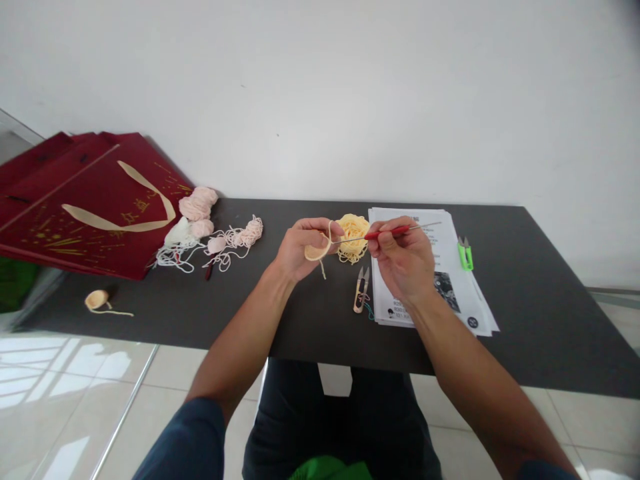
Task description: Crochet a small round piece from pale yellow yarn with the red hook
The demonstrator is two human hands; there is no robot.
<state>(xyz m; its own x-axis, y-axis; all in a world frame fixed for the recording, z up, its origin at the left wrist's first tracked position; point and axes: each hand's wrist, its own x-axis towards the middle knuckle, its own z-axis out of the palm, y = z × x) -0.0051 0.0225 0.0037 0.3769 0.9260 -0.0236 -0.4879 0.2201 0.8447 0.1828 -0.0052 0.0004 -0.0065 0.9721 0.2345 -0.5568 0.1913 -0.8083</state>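
Between the fingers of my left hand (299,248) is a small cream crochet piece (318,251), with a loose yarn tail hanging below it. My right hand (404,259) pinches the red handle of a crochet hook (389,233). The hook's thin metal shaft points left and reaches the crochet piece; whether its tip is inside a stitch I cannot make out. Behind and between the hands lies a tangled heap of yellow yarn (353,233). Thread snips (361,291) lie on the table below it, pale-handled with blades pointing away.
Printed sheets (395,303) lie under my right hand, with green snips (465,253) at their right edge. Pink yarn (199,201) and white yarn (179,235) sit beside dark red paper bags (115,220) on the left. Another cream crochet piece (96,300) rests near the front left edge.
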